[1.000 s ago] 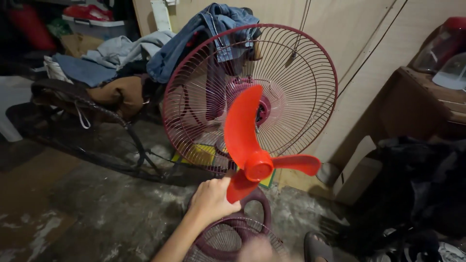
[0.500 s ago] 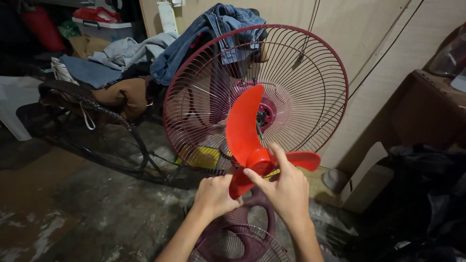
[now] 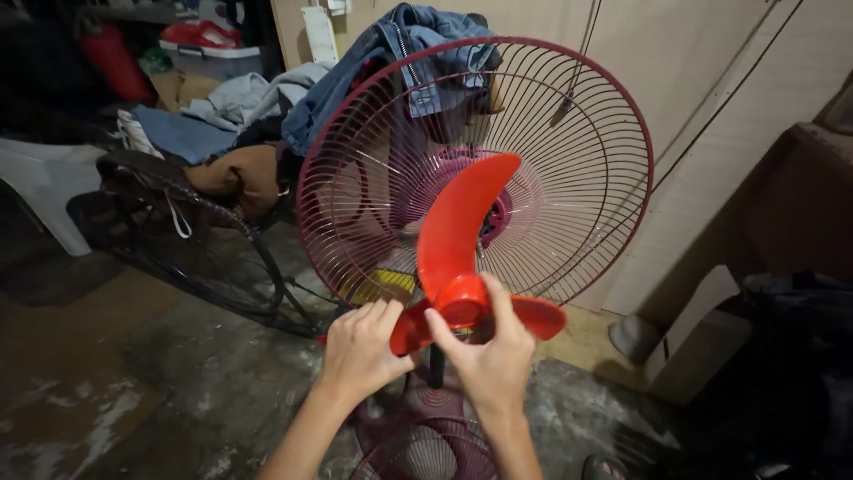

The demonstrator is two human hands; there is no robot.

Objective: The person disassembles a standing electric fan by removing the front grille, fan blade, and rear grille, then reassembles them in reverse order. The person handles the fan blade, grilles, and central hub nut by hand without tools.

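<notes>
I have the red fan blade point(image 3: 462, 258) in both hands, out in front of the dark red wire guard point(image 3: 569, 116) of the standing fan. My left hand point(image 3: 360, 351) grips the lower left blade, fingers point(image 3: 382, 313) curled over its edge. My right hand point(image 3: 493, 356) wraps the round hub from below and the right, thumb and forefinger pinching it, so both hands are clenched on the blade and neither is free. The hub sits just above and between my two hands; the longest blade stands nearly upright from it, leaning a little right, toward the motor point(image 3: 498, 213) at the centre of the guard. The motor lies up and beyond the hub, further from me. My right hand is the nearer one to it. A second grille point(image 3: 426, 444) lies on the concrete floor point(image 3: 133, 382) below my wrists.
</notes>
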